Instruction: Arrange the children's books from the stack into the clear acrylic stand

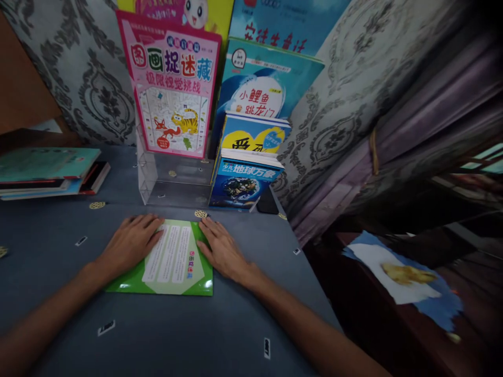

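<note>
Head view: at left, a stack of books (47, 162) lies on the tabletop (157, 340). Next, the left hand (131, 241), flat with fingers extended, rests on the left side of the green book (173, 262), which lies before the clear rack (181, 193). The right hand (223, 248), fingers loosely stretched, touches its right edge. Upright books (241, 188) stand beyond. The step seems to be steadying or squaring the book; lifting it would call for fingers under its edges.

Grey patterned backdrop (108, 94); purple curtain (338, 193) with tan tie (373, 152); white sheet (371, 262) atop blue sheet (446, 303), dark red surface (401, 330) beneath.
</note>
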The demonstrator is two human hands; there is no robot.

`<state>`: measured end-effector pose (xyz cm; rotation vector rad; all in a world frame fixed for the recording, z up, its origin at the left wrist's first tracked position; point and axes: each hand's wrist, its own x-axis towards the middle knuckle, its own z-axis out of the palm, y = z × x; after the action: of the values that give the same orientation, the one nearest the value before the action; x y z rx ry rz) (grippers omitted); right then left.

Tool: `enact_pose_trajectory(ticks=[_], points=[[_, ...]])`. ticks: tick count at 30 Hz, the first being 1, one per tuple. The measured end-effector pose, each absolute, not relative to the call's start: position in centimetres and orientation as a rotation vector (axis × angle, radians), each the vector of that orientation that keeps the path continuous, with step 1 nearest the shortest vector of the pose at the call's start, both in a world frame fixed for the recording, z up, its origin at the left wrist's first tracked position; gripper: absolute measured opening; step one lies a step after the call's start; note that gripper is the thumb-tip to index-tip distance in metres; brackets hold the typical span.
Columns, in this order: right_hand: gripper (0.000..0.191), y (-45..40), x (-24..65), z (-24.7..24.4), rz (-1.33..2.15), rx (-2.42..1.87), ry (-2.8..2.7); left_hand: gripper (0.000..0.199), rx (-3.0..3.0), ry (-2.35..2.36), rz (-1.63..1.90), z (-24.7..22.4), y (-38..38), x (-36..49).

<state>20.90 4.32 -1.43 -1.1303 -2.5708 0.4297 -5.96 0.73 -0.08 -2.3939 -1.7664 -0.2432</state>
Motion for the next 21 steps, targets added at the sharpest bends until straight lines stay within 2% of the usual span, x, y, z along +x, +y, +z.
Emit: enact_pose_trajectory(ticks=[8, 21], points=[[0.054, 4.6, 20.9, -1.8, 0.403, -1.116, -2.583, 0.052, -2.354, -1.743, -0.206, -0.1, 0.7, -6.0], [0.054, 4.8, 20.9, -2.1, 0.377, -1.132, -2.598, 0.044, -2.420, -1.717, -0.271, 0.7, 1.0, -7.7]])
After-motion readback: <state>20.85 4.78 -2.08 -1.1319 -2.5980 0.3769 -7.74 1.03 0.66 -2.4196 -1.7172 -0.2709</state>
